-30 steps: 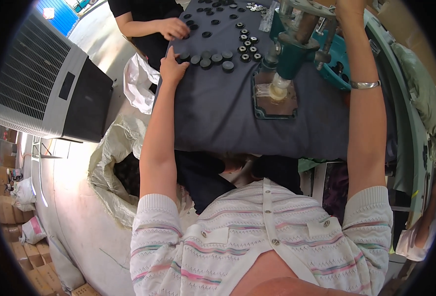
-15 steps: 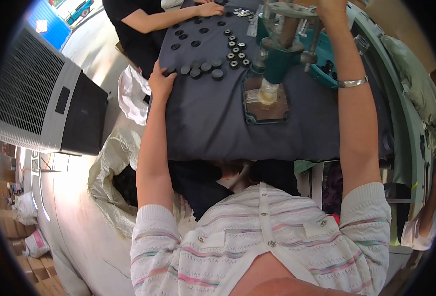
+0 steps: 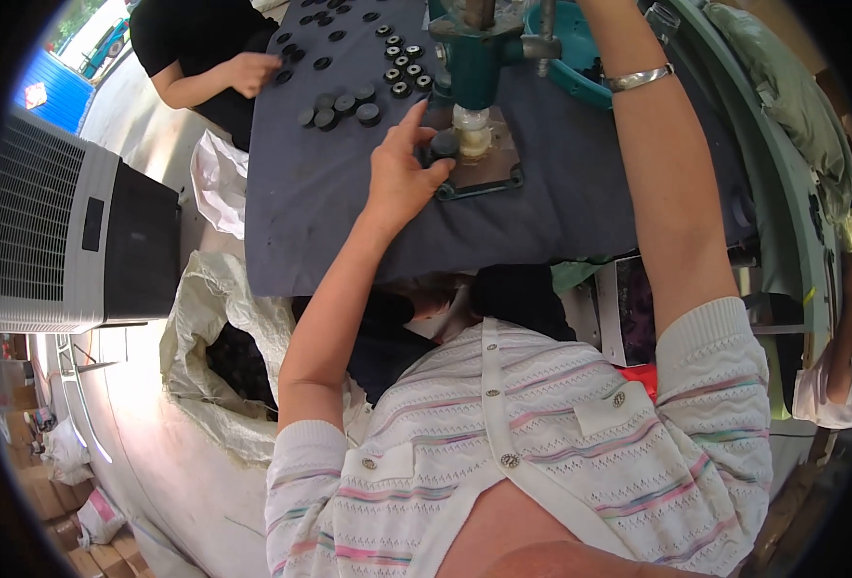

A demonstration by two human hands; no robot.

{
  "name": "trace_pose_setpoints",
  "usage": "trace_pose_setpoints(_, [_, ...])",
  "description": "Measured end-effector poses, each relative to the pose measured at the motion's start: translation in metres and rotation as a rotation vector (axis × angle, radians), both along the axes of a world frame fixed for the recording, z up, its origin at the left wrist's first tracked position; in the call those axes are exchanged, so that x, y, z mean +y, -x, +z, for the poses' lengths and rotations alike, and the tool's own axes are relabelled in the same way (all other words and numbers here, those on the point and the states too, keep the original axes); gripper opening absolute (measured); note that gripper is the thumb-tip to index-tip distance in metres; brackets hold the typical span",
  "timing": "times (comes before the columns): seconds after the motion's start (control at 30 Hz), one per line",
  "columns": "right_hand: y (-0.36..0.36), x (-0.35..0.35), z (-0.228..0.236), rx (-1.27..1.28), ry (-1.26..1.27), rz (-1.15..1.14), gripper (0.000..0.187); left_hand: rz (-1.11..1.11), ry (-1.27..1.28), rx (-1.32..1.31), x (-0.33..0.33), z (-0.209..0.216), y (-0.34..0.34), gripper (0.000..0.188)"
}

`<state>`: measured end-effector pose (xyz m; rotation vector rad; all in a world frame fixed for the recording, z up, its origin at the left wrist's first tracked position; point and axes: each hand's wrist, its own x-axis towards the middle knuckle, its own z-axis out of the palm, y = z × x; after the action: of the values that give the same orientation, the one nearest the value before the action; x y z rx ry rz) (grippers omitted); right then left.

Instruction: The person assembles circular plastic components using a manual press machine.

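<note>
My left hand [image 3: 402,178] has its thumb and fingers around a round black cap [image 3: 444,144], beside the base plate [image 3: 498,171] of a green hand press [image 3: 472,72]. The index finger points forward. A pale, clear plastic-looking post [image 3: 472,125] stands under the press head, just right of the cap. My right arm reaches up beside the press; only the back part of my right hand [image 3: 611,24] shows above a silver bracelet, and its fingers are cut off by the top edge. Several similar black caps [image 3: 346,104] lie to the left of the press.
Black parts with metal centres [image 3: 402,63] stand in rows left of the press. Behind it is a teal basin [image 3: 580,87]. A co-worker's hand [image 3: 252,72] rests at the far left table edge. An open sack [image 3: 195,328] and a large air cooler [image 3: 50,212] stand left.
My left hand has moved right from the table's left edge to the press, bringing a black cap. The co-worker's hand has drawn back to the left. The whole view has shifted.
</note>
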<state>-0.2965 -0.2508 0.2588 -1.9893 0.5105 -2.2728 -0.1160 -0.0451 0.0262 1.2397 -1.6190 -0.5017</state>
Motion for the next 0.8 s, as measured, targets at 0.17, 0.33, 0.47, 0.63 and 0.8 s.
trace_pose_setpoints(0.17, [0.002, -0.001, -0.001, 0.014, 0.063, -0.161, 0.028, -0.002, 0.072, -0.074, -0.016, 0.000, 0.023, 0.080])
trace_pose_setpoints(0.33, [0.001, 0.006, 0.000, -0.002, 0.004, -0.073, 0.027, 0.018, 0.126, -0.037, -0.025, -0.009, 0.033, 0.079])
trace_pose_setpoints(0.47, [-0.007, 0.039, 0.003, -0.047, -0.265, 0.054, 0.026, 0.050, 0.107, 0.032, -0.027, -0.012, 0.034, 0.079])
trace_pose_setpoints(0.63, [0.003, 0.014, 0.001, -0.049, -0.051, 0.029, 0.024, 0.048, 0.122, -0.004, -0.030, -0.013, 0.038, 0.081])
trace_pose_setpoints(0.8, [0.010, 0.101, 0.030, -0.533, -1.071, 0.836, 0.023, 0.075, 0.133, -0.006, -0.024, -0.013, 0.033, 0.079])
